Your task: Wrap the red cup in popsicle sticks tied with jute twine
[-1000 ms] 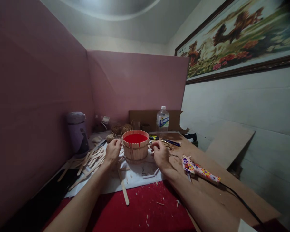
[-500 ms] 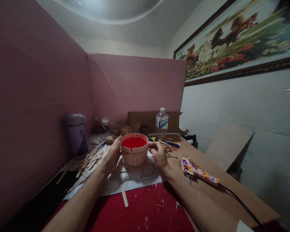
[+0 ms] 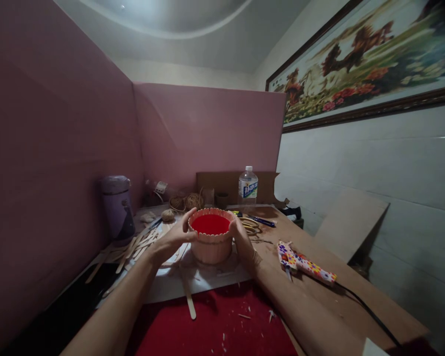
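Note:
A round basket (image 3: 211, 249) walled with upright wooden craft sticks, red inside and scalloped at the rim, stands between my hands over a white sheet (image 3: 170, 288). My left hand (image 3: 181, 231) grips its left side, thumb at the front and fingers round the back of the rim. From the right, my right hand (image 3: 243, 241) presses against the opposite side, its fingers partly hidden behind the basket. One loose craft stick (image 3: 189, 296) lies in front, reaching from the sheet onto the red cloth (image 3: 207, 331).
A flowered glue gun (image 3: 306, 264) with a black cord lies on the right. Loose craft sticks (image 3: 143, 244) and a purple flask (image 3: 117, 210) are at the left. Twine balls (image 3: 194, 200), a plastic bottle (image 3: 248, 188) and a dark blue pen-like tool (image 3: 263, 221) lie farther back.
The basket has shifted slightly right and toward me. My right hand has gone from pinching at its rim to lying along its side; my left hand has moved with it.

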A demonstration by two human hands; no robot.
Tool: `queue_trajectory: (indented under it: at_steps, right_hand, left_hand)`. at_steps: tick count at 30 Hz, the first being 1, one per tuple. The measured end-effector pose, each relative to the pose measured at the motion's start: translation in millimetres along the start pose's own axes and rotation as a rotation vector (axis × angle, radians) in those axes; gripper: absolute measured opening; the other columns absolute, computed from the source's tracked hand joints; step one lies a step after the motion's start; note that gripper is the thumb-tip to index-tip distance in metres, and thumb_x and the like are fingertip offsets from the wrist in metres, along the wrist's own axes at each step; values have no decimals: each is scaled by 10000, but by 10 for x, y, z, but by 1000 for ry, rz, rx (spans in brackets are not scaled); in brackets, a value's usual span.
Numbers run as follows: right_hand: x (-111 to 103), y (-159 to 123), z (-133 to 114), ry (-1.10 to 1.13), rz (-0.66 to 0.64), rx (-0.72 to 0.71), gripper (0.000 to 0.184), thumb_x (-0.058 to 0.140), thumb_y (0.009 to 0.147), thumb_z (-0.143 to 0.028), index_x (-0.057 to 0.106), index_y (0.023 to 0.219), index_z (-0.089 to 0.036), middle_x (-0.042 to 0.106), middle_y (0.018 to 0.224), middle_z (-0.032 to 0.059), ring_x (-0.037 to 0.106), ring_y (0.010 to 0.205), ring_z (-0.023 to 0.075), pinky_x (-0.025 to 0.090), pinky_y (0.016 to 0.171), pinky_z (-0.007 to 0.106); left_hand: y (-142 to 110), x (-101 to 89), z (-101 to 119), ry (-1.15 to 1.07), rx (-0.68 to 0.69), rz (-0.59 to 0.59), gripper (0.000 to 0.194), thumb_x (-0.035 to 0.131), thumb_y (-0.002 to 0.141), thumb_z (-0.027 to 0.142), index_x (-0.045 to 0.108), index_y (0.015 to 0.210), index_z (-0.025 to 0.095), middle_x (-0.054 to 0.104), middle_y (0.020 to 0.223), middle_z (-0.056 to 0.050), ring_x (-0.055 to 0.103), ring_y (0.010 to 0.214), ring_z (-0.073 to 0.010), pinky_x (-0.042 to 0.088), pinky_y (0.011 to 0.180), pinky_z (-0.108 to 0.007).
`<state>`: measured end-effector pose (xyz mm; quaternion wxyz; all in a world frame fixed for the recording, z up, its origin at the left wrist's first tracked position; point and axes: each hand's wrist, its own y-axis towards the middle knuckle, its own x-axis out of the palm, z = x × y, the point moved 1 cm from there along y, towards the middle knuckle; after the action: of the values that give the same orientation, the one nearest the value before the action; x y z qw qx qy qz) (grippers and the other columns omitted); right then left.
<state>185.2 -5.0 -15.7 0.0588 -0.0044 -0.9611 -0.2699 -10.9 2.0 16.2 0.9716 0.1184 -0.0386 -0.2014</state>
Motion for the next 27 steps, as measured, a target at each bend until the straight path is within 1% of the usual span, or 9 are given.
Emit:
queue_trajectory:
  at_steps: [2,5,7,9,11,15,18,22,27]
  right_hand:
    - [-12,-17,11,-11,-8,0,1042,557,596,-866,438,1377,-187,496,1421,159,451,1326,311,363,1096,431]
    - [-37,-11,53,-16,-27,14,1205,688,485,-821,338,1453,-192,408,1485,170,360,1388,329,295,1139,465]
    - [-47,9,83,-25,-39,29,1284,756,448,-765,270,1483,-181,369,1507,182,329,1406,329,255,1157,476]
    - [-48,28,109,-52,-42,48,1327,807,450,-694,204,1501,-150,331,1523,202,307,1419,321,226,1169,474]
    - [-43,35,127,-77,-34,48,1297,831,473,-627,204,1498,-140,332,1522,207,314,1417,316,238,1165,467]
    - [-27,23,132,-84,-7,14,1099,842,522,-526,332,1447,-222,430,1474,145,380,1382,313,324,1125,462]
    - [-23,16,115,-96,8,13,1036,858,520,-459,379,1413,-247,474,1440,125,399,1370,315,350,1110,458]
    - [-23,19,97,-114,25,26,1006,857,527,-436,389,1398,-246,462,1448,123,400,1368,316,345,1112,454]
    - [-22,30,99,-120,42,31,998,853,538,-407,380,1399,-234,461,1444,136,423,1350,323,359,1099,459]
  left_hand:
    - [28,-17,-42,55,13,-3,1183,907,453,400,329,1467,207,393,1504,-179,409,1359,-338,318,1121,-423]
    - [69,-43,-103,89,51,55,1138,890,499,411,336,1468,186,355,1526,-187,350,1396,-347,281,1147,-438]
    - [78,-46,-117,86,66,78,1067,855,569,440,341,1465,171,349,1530,-191,322,1413,-340,267,1157,-438]
    - [69,-32,-113,96,68,84,1013,830,612,453,352,1459,171,344,1534,-186,309,1421,-331,262,1161,-434]
    - [56,-4,-106,97,64,89,1047,847,582,456,345,1463,193,329,1543,-176,312,1420,-334,266,1161,-435]
    - [47,57,-101,38,67,77,1267,925,398,412,290,1480,235,368,1519,-177,359,1391,-358,305,1145,-439]
    - [48,80,-91,59,68,69,1205,922,422,351,316,1460,256,437,1477,-160,403,1368,-344,337,1129,-429]
    - [37,102,-67,83,81,92,1090,903,461,274,369,1411,259,502,1423,-143,454,1331,-332,372,1109,-424]
    - [20,151,-45,67,86,120,1031,879,497,234,363,1390,236,514,1398,-152,472,1310,-329,379,1100,-432]
